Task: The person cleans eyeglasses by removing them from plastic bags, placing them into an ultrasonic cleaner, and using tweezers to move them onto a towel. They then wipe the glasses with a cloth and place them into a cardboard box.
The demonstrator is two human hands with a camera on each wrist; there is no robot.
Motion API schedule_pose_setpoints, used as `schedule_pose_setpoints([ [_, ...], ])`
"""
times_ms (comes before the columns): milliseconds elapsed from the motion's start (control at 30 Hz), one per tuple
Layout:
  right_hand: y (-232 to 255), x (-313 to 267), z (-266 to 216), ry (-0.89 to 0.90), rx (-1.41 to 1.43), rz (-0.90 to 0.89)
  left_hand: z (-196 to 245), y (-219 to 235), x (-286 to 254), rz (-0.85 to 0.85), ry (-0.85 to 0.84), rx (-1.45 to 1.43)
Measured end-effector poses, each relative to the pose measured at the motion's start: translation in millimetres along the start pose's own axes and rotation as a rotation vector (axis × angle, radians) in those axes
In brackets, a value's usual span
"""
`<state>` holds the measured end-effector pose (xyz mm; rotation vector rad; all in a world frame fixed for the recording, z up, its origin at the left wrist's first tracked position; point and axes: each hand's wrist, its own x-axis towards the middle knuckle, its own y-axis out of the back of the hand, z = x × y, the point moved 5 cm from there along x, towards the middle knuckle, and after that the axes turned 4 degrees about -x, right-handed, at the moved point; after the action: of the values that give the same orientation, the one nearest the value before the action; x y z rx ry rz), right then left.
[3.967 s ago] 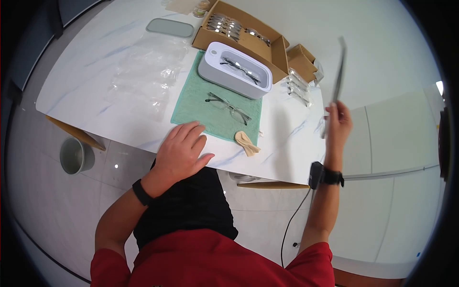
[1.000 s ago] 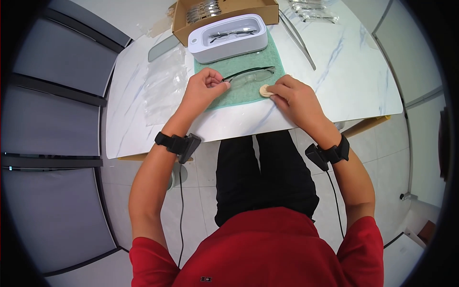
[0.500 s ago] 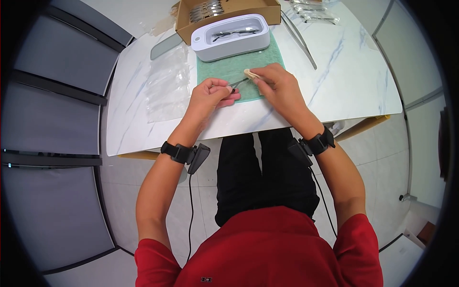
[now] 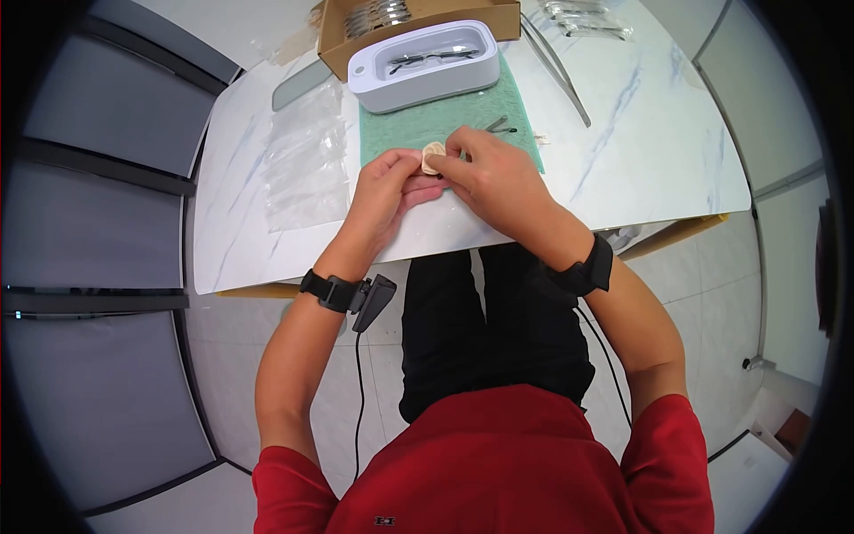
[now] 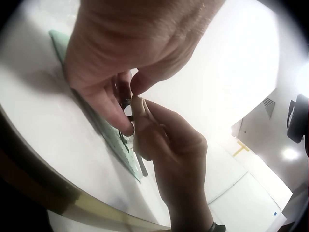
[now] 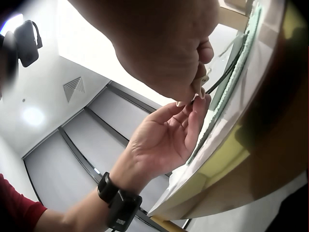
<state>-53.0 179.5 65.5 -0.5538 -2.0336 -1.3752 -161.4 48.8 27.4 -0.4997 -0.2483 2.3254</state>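
Observation:
Both hands meet over the front of a green towel (image 4: 391, 129) in the head view. My left hand (image 4: 384, 191) holds a pair of eyeglasses, whose thin dark temples (image 4: 501, 125) stick out beyond the right hand; the frame and lenses are mostly hidden by fingers. Between thumb and fingers, my right hand (image 4: 503, 178) pinches a small folded beige cloth (image 4: 433, 158) against the glasses. In the right wrist view, a dark temple (image 6: 224, 75) runs from the fingertips close over the towel. The left wrist view has the cloth (image 5: 139, 108) right at the left fingertips.
Behind the hands stands a white ultrasonic cleaner (image 4: 427, 87) with glasses (image 4: 433, 59) inside. A cardboard box (image 4: 334, 44) of glasses is beyond it. Long tweezers (image 4: 559, 73) lie right, near bagged glasses (image 4: 587, 20). Clear plastic bags (image 4: 307, 169) and a grey lid (image 4: 301, 86) are left.
The tweezers were set down, and the glasses and cloth were picked up from the towel area. Over the last half second, the right hand has moved the cloth leftward, close to the left fingers.

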Motion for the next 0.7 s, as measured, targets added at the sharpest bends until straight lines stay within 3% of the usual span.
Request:
schedule_pose_setpoints([
  [267, 1, -3, 0, 0.022, 0.047, -0.046, -2, -6, 5, 0.042, 0.025, -0.083],
  [567, 8, -6, 30, -0.225, 0.107, -0.026, 4, -3, 2, 0.026, 0.029, -0.064],
  [700, 5, -7, 23, -0.169, 0.120, -0.038, -2, -2, 6, 0.010, 0.028, -0.053],
])
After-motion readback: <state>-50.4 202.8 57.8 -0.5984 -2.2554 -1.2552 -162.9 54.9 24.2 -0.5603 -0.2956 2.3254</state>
